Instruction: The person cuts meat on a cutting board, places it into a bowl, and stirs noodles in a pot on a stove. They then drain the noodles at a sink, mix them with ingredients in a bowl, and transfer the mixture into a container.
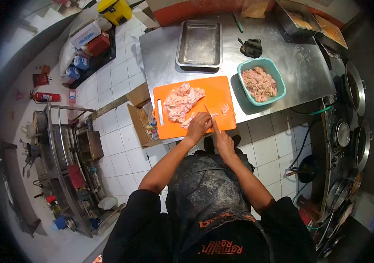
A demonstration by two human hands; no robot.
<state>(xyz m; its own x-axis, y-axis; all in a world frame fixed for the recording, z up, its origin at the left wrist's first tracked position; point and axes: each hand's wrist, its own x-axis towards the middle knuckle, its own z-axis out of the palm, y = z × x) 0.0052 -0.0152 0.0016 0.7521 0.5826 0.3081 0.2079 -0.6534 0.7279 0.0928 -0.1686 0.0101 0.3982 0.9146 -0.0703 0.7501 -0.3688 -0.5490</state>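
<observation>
An orange cutting board [217,87] lies at the near edge of the steel table, with a heap of pale pink raw meat [181,101] on its left half. My right hand [224,143] grips a kitchen knife [213,123], its blade pointing away from me over the board. Just left of the blade, my left hand [200,124] has its fingers curled down on a strip of the meat. Small cut pieces [225,108] lie to the right of the knife. Right of the board, a teal basin [240,70] holds chopped meat [259,84].
Behind the board sits a metal baking tray [200,44] on the steel table [160,48]. A black bundle [251,47] and a green-handled tool [238,23] lie farther back. A cardboard box [138,125] stands below on the left; pans [362,144] line the right side.
</observation>
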